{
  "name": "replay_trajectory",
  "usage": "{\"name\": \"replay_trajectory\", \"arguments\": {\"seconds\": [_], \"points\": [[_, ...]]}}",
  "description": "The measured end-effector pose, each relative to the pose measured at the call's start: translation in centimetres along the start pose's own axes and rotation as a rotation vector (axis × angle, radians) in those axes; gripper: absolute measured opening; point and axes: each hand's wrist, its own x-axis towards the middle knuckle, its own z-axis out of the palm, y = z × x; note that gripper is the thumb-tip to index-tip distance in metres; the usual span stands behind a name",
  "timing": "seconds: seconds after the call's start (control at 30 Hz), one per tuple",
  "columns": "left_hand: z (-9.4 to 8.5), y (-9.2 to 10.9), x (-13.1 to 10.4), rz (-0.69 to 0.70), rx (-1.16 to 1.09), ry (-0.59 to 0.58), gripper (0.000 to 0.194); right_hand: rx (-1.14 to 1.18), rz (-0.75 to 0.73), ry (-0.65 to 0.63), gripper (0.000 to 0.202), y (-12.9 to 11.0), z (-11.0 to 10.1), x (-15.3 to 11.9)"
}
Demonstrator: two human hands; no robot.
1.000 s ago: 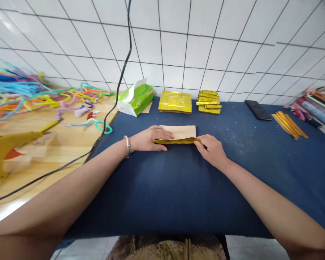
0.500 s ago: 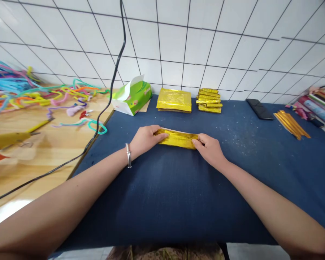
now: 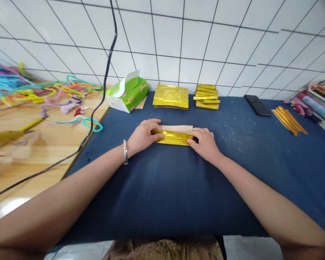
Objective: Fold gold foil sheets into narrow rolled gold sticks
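A sheet of gold foil paper (image 3: 174,138) lies partly folded on the dark blue cloth, its pale backing showing as a strip along the far edge. My left hand (image 3: 145,135) grips its left end, thumb on top of the gold fold. At the right end, my right hand (image 3: 205,143) pinches the paper between thumb and fingers. Beyond my hands sit a stack of gold paper sheets (image 3: 170,96) and, to its right, a pile of narrow folded gold strips (image 3: 206,96).
A green tissue pack (image 3: 134,92) stands at the back left. A black cable (image 3: 106,77) hangs across the left side. Colourful pipe cleaners (image 3: 29,94) and a yellow glue gun (image 3: 7,138) lie on the wooden table. A phone (image 3: 257,105), more gold strips (image 3: 289,120) and books (image 3: 321,108) are at right.
The folded gold paper has come down flatter onto the cloth, and more of its pale backing shows at the far edge. Both hands still hold the ends.
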Motion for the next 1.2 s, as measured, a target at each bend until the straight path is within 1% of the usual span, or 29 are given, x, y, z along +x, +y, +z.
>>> {"name": "replay_trajectory", "arguments": {"seconds": [0.1, 0.2, 0.3, 0.4, 0.47, 0.53, 0.63, 0.77, 0.87, 0.93, 1.0, 1.1, 1.2], "points": [[0.1, 0.0, -0.1, -0.041, -0.06, 0.048, 0.017, 0.074, 0.015, 0.011, 0.008, 0.1, -0.1, -0.2], [0.1, 0.0, -0.1, -0.086, -0.156, 0.107, 0.018, 0.218, 0.014, 0.047, 0.007, -0.1, -0.4, -0.4], [-0.1, 0.2, -0.1, -0.102, -0.334, 0.142, 0.018, 0.354, -0.027, 0.102, 0.007, -0.3, -0.8, -0.8], [-0.3, 0.6, -0.1, -0.108, -0.56, 0.125, 0.019, 0.418, -0.04, 0.146, 0.007, -0.3, -0.9, -1.1], [-0.3, 0.8, -0.1, -0.139, -0.704, 0.124, 0.021, 0.434, -0.019, 0.138, 0.009, -0.2, -0.8, -1.1], [-0.2, 0.9, -0.2, -0.178, -0.784, 0.155, 0.023, 0.418, 0.008, 0.11, 0.013, -0.1, -0.8, -1.1], [0.0, 0.9, -0.4, -0.168, -0.781, 0.208, 0.023, 0.398, -0.006, 0.1, 0.021, -0.2, -0.8, -1.1], [0.1, 1.4, -0.6, -0.119, -0.737, 0.266, 0.02, 0.436, -0.028, 0.129, 0.02, -0.3, -0.8, -1.2], [0.1, 1.9, -0.6, -0.093, -0.792, 0.29, 0.034, 0.407, 0.001, 0.126, 0.022, -0.5, -0.9, -1.4], [0.0, 2.0, -0.6, -0.078, -0.812, 0.287, 0.038, 0.374, 0.005, 0.13, 0.022, -0.5, -0.9, -1.5], [0.1, 2.0, -0.7, -0.078, -0.775, 0.294, 0.033, 0.361, -0.001, 0.147, 0.019, -0.6, -0.9, -1.6], [0.1, 2.0, -0.8, -0.094, -0.689, 0.288, 0.016, 0.376, -0.002, 0.165, 0.015, -0.7, -0.9, -1.5], [0.1, 1.9, -0.9, -0.103, -0.663, 0.278, 0.013, 0.399, 0.007, 0.156, 0.012, -0.8, -0.8, -1.6]]}}
